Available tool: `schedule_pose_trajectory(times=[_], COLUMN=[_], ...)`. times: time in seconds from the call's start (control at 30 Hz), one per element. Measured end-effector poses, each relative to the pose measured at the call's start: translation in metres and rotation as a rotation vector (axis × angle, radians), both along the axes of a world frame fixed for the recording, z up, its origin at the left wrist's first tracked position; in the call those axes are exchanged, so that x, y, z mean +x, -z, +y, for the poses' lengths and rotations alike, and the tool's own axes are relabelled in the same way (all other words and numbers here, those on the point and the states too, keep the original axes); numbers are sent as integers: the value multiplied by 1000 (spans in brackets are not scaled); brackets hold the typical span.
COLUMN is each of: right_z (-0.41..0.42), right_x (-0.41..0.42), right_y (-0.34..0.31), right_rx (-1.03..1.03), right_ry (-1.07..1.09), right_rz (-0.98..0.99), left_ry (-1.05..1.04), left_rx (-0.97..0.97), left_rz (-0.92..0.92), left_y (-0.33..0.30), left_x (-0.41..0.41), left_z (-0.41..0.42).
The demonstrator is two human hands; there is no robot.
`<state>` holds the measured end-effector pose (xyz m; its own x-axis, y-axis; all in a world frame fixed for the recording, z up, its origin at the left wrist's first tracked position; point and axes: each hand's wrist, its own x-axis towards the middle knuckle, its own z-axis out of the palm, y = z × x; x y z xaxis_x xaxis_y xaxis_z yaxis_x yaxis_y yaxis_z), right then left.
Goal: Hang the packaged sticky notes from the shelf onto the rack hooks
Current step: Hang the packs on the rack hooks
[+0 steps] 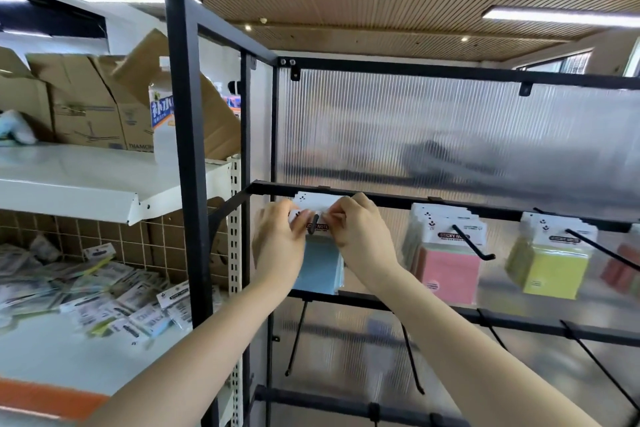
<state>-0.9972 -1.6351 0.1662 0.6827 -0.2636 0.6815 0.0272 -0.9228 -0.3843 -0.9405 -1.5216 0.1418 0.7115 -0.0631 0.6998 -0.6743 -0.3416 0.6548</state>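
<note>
Head: both hands point(322, 229) pinch blue pkg point(320, 265) on hook point(313, 222).

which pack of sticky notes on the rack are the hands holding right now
The blue pack at the rack's left end; left hand and right hand pinch its header. The pink pack and yellow pack hang untouched.
</note>
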Motion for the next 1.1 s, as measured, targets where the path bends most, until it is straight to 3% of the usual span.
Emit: schedule_pose_trajectory(times=[0.2,0.37,0.53,0.7,0.9,1.1], right_z=[8,19,31,65,136,222], right_x=[-20,-54,-74,-82,-81,-44], right_y=[19,51,81,111,136,147], right_rx=[85,346,289,193,149,-25], right_ry=[22,-54,-134,-194,-423,-550], right_rz=[-115,-108,89,310,434,498], left_ry=[-30,-85,-27,-146,-244,-368], left_rx=[-43,-5,153,454,597,763], left_rz=[57,87,161,343,490,569], left_y=[14,50,86,119,153,168], left_x=[-5,-28,-61,-87,-106,-95], left_z=[1,23,60,110,196,290])
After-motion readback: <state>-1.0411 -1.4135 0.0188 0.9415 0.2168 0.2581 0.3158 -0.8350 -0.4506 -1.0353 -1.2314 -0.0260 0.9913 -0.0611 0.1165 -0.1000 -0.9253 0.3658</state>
